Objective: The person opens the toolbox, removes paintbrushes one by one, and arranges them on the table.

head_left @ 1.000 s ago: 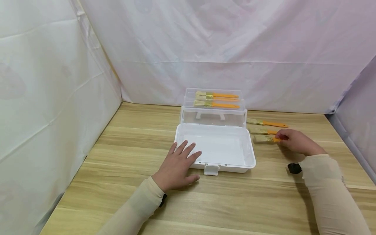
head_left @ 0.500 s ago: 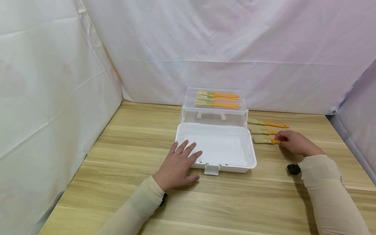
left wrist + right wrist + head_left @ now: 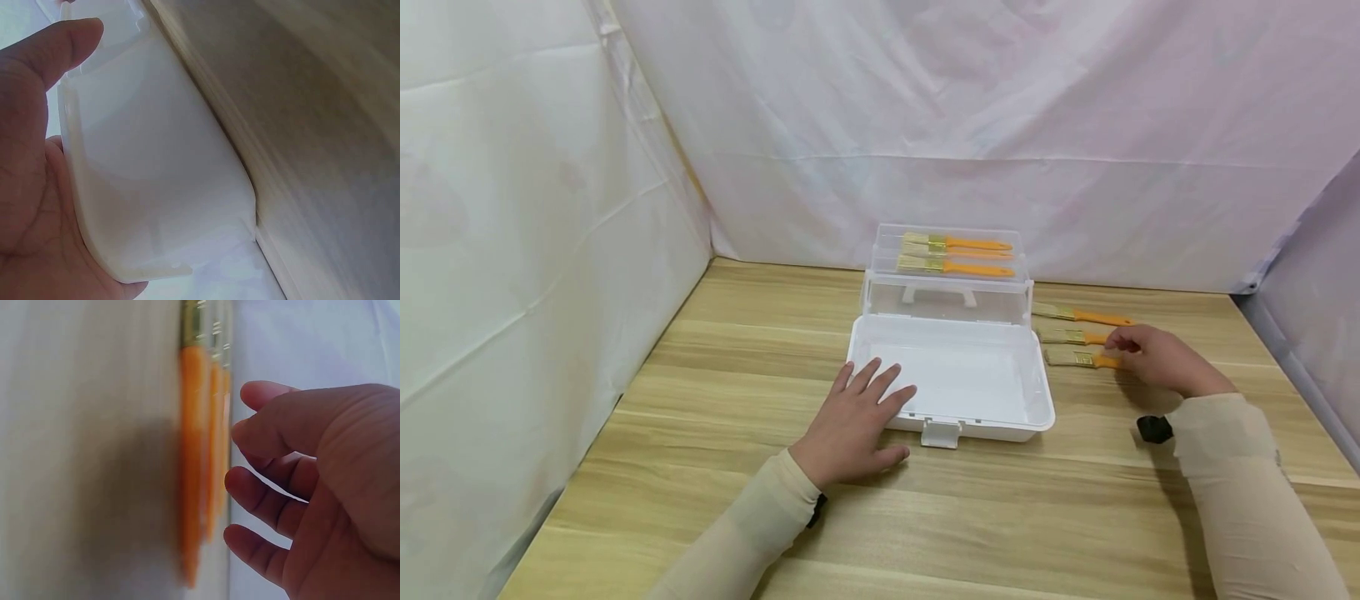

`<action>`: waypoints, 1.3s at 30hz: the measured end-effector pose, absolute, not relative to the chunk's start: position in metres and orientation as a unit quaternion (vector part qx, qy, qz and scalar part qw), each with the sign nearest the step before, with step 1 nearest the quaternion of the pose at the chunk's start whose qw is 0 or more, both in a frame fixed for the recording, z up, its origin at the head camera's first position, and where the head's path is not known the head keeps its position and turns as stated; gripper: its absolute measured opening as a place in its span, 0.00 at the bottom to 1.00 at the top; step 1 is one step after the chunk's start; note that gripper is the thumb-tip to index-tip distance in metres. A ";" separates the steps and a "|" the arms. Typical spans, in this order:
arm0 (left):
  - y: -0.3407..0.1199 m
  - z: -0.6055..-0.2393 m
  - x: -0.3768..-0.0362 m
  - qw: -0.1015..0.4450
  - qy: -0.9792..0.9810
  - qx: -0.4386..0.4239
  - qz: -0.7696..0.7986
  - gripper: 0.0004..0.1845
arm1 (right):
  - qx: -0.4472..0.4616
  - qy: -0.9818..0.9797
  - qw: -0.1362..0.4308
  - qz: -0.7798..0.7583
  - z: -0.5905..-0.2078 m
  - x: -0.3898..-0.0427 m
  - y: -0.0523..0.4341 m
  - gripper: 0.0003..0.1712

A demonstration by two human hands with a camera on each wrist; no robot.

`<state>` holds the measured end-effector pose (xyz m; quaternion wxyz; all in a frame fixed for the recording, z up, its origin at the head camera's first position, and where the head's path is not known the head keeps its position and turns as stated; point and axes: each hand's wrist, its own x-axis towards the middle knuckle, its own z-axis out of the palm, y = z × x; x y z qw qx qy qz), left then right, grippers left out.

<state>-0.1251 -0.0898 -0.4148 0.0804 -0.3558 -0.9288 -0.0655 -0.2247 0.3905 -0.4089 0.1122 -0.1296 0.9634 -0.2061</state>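
Spread fingers of my left hand [image 3: 850,429] rest over the front left rim of a white plastic box [image 3: 1000,432], its thumb in front near the table. In the left wrist view the hand lies along the rim of the box wall [image 3: 150,156]. My right hand [image 3: 1168,362] hovers just above the handle end of the nearest paintbrush [image 3: 1084,359], holding nothing, fingers loosely bent. The right wrist view shows its fingertips apart from the orange handle [image 3: 192,456]. Behind that brush lie a second paintbrush [image 3: 1073,337] and a third paintbrush [image 3: 1101,317], roughly parallel.
The box's clear lid [image 3: 880,296] is folded back, and several paintbrushes [image 3: 977,269] with orange handles lie on its far section. A clear latch [image 3: 941,433] hangs at the box front. White cloth [image 3: 970,125] encloses the wooden table [image 3: 760,333] at the back and sides.
The nearest paintbrush was lowered flat beside the others, and my right hand let go of it and rose slightly. My left hand stayed in place on the box.
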 end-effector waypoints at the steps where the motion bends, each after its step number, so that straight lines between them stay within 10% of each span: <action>1: -0.090 -0.415 -0.125 0.080 -0.929 -0.355 -0.065 0.40 | -0.126 0.963 0.112 -0.211 -0.406 -0.225 0.389 0.09; 39: -0.089 -0.416 -0.125 0.077 -0.929 -0.354 -0.072 0.41 | -0.161 0.946 0.086 -0.269 -0.313 -0.256 0.280 0.13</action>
